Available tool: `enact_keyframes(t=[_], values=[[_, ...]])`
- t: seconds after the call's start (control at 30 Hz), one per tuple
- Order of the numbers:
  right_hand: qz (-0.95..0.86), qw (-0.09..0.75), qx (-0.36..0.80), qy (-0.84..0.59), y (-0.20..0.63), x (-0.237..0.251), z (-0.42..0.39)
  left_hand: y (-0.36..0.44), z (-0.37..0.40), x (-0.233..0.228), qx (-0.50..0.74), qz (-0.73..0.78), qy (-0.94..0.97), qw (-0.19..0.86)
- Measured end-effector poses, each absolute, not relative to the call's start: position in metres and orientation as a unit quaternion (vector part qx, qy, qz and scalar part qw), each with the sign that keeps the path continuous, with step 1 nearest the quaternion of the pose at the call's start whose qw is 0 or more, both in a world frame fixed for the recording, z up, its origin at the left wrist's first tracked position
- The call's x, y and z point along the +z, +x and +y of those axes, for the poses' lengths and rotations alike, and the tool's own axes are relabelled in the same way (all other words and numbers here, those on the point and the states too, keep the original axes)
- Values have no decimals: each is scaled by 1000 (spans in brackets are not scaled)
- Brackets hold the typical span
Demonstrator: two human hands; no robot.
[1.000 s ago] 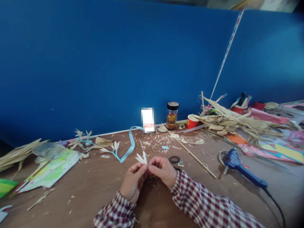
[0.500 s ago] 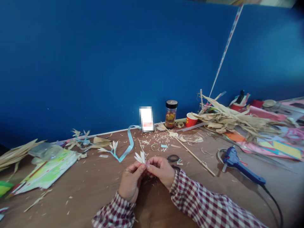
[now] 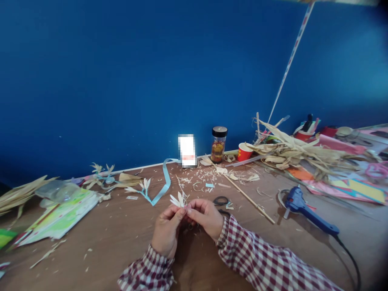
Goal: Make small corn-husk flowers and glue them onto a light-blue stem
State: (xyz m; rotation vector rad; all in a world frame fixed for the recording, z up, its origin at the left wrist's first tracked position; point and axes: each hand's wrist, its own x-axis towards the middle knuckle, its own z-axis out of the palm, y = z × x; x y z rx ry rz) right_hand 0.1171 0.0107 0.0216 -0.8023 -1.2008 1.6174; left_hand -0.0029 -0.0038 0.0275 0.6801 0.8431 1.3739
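Left hand (image 3: 166,233) and right hand (image 3: 206,217) pinching a pale husk flower (image 3: 178,200) between fingertips, scissors (image 3: 221,201) just right of the grip, blue ribbon (image 3: 163,186) beyond-left, glue gun (image 3: 306,208) far right

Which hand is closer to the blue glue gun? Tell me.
Right. The right hand sits nearer the blue glue gun, which lies off to its right; the left hand is farther away, beyond the right hand.

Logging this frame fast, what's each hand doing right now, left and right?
Left hand: closed, fingertips pinching the small husk flower.
Right hand: closed, fingertips pinching the same husk flower at its base.
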Motion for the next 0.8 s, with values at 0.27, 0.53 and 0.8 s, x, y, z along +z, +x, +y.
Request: enact_keyframes(t=[0.27, 0.53, 0.8], values=[[-473, 491, 643, -350, 116, 20, 11, -1, -4, 25, 601, 403, 282, 630], [-516, 491, 582, -393, 117, 26, 10, -3, -3, 23, 610, 457, 279, 584], [-577, 479, 491, -444, 117, 31, 7, -4, -4, 18, 592, 493, 352, 532]])
